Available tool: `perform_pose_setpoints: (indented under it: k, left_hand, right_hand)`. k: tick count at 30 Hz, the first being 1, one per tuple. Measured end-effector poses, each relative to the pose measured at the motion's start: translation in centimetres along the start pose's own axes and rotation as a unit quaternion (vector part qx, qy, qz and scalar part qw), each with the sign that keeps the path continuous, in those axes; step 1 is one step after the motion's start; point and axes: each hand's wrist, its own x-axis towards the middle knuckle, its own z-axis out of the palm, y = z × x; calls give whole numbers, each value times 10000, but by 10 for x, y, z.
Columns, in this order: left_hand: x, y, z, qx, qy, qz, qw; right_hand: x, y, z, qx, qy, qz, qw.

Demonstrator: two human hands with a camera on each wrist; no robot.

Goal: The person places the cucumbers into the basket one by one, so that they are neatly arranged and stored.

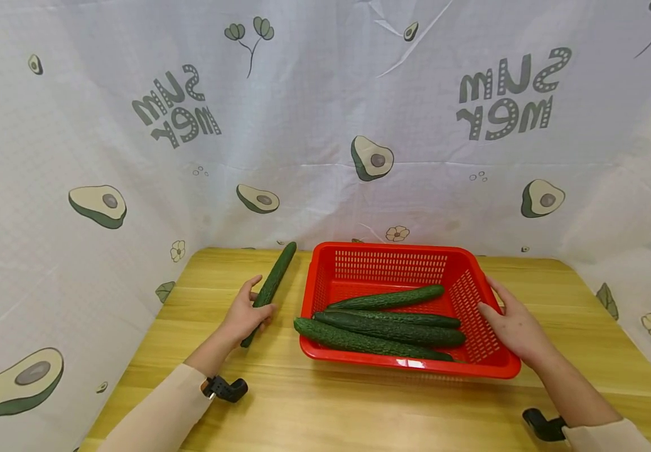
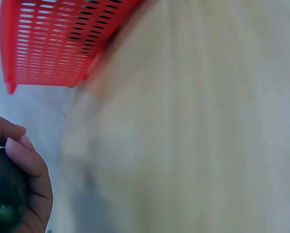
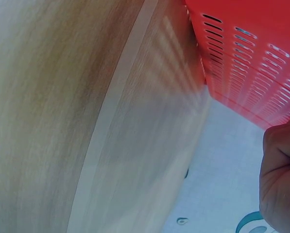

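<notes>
My left hand (image 1: 244,317) grips a long green cucumber (image 1: 277,274) to the left of the basket, its far end pointing away from me. The left wrist view shows fingers (image 2: 30,165) curled round the dark cucumber (image 2: 6,194). A red plastic basket (image 1: 395,247) with slotted walls stands at the middle right of the table. Several cucumbers (image 1: 390,329) lie crosswise inside it, and the nearest one (image 1: 309,326) overlaps the left rim with its end. My right hand (image 1: 514,326) holds the basket's right rim, thumb on the inner side, fingers outside.
The wooden table (image 1: 359,414) runs back to a white curtain (image 1: 314,113) printed with avocados and lettering. More of this curtain hangs along the left and right sides. Black wrist cameras (image 1: 229,389) are strapped to both wrists.
</notes>
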Motion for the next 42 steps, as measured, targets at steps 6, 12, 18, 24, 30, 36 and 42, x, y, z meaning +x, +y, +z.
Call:
perform_pose_setpoints:
  k: [6,12,18,24,30,36,42]
  left_hand:
    - [2,24,-11,269,37,595,9979]
    - [3,53,-11,629,-232,1152,9911]
    - [6,89,4,1197,-1061,1623,9737]
    - [15,123,27,1928,-1704,1861,9482]
    - [35,149,52,2708,-2173,1974,9168]
    - [56,169,68,2814,-2725,1829,9017]
    - [67,182,73,2716,-3072,1589,8981]
  right_hand:
    - [0,2,-1,14,17,-7,10000]
    - [0,3,-2,59,31,-6,10000]
    - [-1,4,-2,39,41,-2,10000]
    - [-2,4,-2,52,47,2,10000]
    - [-1,3,0,98,30,-37,9999]
    - [-1,2,1,203,6,-31,9998]
    - [0,3,1,193,22,-10,9998]
